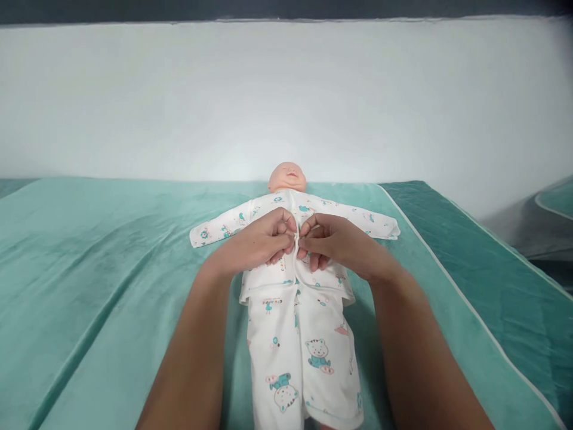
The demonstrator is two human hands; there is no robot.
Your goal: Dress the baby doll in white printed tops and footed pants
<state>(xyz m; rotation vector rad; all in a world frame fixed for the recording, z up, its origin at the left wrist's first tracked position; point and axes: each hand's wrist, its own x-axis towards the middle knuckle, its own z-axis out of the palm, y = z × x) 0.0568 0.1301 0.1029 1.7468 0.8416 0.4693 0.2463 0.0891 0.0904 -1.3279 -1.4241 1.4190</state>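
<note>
A baby doll (287, 177) lies on its back, head away from me, dressed in a white printed jacket (268, 276) and matching trousers (277, 322). Both sleeves stretch out to the sides. Over the chest, my left hand (272, 236) pinches the jacket's front edge from the left. From the right, my right hand (326, 239) pinches the same front opening, its fingertips close to those of the left. Any fastener between the fingertips is too small to make out. Below the hands the two front edges meet along the middle.
A light green cloth (111, 269) with some creases covers the surface under the doll. To the right a darker green cover (501, 286) shows past its pale edge. A white wall (286, 89) rises just behind the doll's head.
</note>
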